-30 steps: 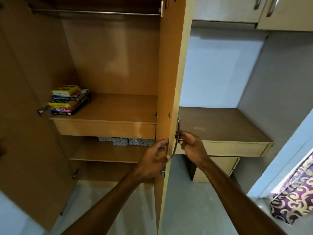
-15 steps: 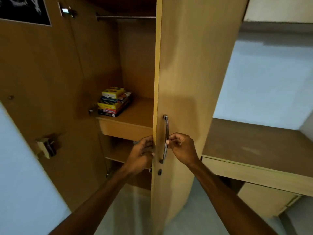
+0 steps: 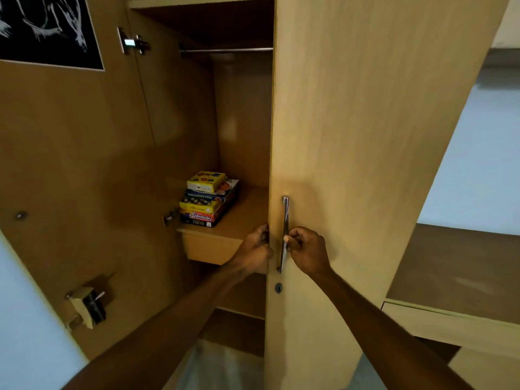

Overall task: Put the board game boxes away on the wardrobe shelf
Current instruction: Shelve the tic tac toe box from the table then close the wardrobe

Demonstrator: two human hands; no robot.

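A stack of several board game boxes (image 3: 208,199), yellow box on top, lies on the wardrobe shelf (image 3: 244,218) at its left front corner. The right wardrobe door (image 3: 365,136) stands partly swung across the opening and hides the shelf's right part. My right hand (image 3: 308,250) grips the door's metal handle (image 3: 284,235) near its lower half. My left hand (image 3: 254,249) curls round the door's free edge just left of the handle.
The left wardrobe door (image 3: 84,178) stands open, with a black poster (image 3: 47,26), a hinge (image 3: 132,43) and a lock box (image 3: 88,305) on its inner face. A hanging rail (image 3: 225,49) runs across the top. A wooden desk (image 3: 464,277) adjoins on the right.
The right door has swung leftward over the opening, covering more of the shelf. Both hands stayed on the door, and the view moved closer and to the left.
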